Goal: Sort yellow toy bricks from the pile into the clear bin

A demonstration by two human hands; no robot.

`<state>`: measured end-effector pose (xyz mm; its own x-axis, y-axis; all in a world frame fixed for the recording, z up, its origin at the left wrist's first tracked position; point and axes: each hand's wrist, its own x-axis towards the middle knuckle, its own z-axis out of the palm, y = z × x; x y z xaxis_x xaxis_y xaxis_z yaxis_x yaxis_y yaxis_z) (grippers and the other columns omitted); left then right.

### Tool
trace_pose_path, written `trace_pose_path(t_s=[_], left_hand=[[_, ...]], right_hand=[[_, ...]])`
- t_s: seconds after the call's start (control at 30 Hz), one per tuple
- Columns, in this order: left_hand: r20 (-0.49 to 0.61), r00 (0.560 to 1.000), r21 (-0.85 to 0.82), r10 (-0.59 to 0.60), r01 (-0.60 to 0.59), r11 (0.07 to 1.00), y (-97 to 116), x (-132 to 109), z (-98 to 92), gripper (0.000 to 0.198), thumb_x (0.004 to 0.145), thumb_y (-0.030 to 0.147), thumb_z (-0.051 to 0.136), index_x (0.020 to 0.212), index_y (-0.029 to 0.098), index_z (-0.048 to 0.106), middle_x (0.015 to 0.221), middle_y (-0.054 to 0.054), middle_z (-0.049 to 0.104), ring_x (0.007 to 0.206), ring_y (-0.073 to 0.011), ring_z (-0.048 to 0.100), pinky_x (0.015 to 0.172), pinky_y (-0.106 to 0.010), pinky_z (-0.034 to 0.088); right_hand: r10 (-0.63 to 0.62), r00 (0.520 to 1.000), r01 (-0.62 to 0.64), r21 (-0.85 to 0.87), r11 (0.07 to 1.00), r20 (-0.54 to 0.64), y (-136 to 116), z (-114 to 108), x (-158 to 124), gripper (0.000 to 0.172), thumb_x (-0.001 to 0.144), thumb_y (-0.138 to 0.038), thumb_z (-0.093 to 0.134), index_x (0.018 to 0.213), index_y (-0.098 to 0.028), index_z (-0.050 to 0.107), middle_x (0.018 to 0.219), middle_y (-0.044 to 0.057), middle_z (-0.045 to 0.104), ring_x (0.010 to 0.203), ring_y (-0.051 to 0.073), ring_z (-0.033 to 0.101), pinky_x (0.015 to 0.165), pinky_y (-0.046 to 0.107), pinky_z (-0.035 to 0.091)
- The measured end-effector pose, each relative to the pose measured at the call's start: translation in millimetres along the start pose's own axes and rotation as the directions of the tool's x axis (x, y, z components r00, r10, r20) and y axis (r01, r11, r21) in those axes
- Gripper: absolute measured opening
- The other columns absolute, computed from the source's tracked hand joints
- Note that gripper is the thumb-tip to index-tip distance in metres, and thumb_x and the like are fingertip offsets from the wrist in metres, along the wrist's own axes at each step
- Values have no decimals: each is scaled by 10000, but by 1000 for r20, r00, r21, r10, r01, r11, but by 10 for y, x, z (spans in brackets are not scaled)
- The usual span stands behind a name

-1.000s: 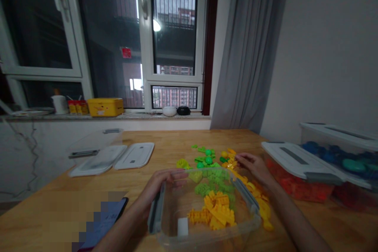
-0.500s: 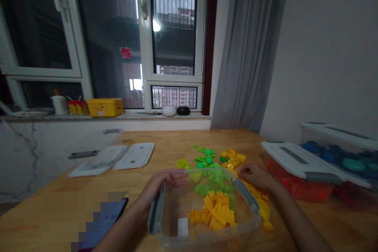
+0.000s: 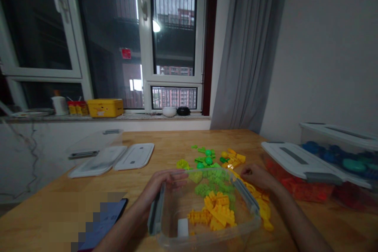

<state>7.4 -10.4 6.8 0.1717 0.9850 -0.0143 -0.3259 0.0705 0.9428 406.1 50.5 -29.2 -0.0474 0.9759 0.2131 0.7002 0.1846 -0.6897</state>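
Note:
A clear plastic storage box [image 3: 212, 240] with grey side latches stands in front of me, and yellow toy building pieces [image 3: 217, 210] lie inside it. My left hand [image 3: 165, 181] grips its far left corner; the fingers show through the clear wall. Just beyond the box's right side, my right hand [image 3: 256, 177] is over a strip of loose yellow pieces [image 3: 264, 208]. Its fingers are curled together, and whatever they hold is hidden. Green pieces [image 3: 214, 183] lie behind the box, seen partly through it, with green balls [image 3: 208, 160] and more yellow-orange pieces [image 3: 236, 158] farther back.
At the right stand a lidded box of red pieces [image 3: 307, 185] and another of blue pieces [image 3: 327, 155]. White lids [image 3: 134, 156] and an upturned clear box [image 3: 97, 141] lie at the back left. A phone [image 3: 103, 224], partly blurred out, rests beside my left forearm.
My right hand has shifted slightly to the right, its fingers still curled. The left hand and the box have stayed where they were.

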Motion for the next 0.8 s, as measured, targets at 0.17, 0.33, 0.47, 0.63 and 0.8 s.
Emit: trace_pose_path(t_s=[0.17,0.33,0.47,0.63,0.8], left_hand=[[-4,1000,-6,15,-15,1000,-28,42,-28,351,582,162,678,921,143,770,1166,-140,765,1147,-384,676,1054,-485,481],[-15,1000,3,7,-7,1000,-14,19,-20,360,567,139,657,907,138,773,1146,-138,773,1166,-385,664,1066,-483,469],[-52,999,-2,4,-4,1000,9,-30,20,369,580,154,663,934,136,769,1156,-140,769,1165,-369,668,1056,-469,478],[-22,1000,-23,-8,8,1000,7,-21,38,324,580,154,688,890,113,773,1165,-179,758,1160,-380,669,1062,-473,473],[-13,1000,-39,8,-9,999,-6,-3,7,325,598,152,690,907,111,780,1177,-184,752,1169,-386,664,1064,-466,476]], right_hand=[[-42,999,42,63,997,-9,43,-29,62,212,723,-317,636,712,-152,770,682,43,733,676,196,626,597,258,454],[-45,987,72,178,981,-154,22,-54,95,345,783,-406,623,880,-122,794,862,98,778,792,234,679,676,292,494],[10,981,67,383,921,-195,-109,-85,54,331,745,-408,675,931,-159,789,949,91,779,849,252,687,707,298,504],[-33,997,72,607,791,-74,-306,-8,-53,288,701,-383,758,916,-193,786,960,63,772,869,244,676,773,317,505],[-154,987,86,677,731,41,-530,125,-166,220,739,-408,790,819,-203,775,966,59,737,954,245,651,866,336,485]])
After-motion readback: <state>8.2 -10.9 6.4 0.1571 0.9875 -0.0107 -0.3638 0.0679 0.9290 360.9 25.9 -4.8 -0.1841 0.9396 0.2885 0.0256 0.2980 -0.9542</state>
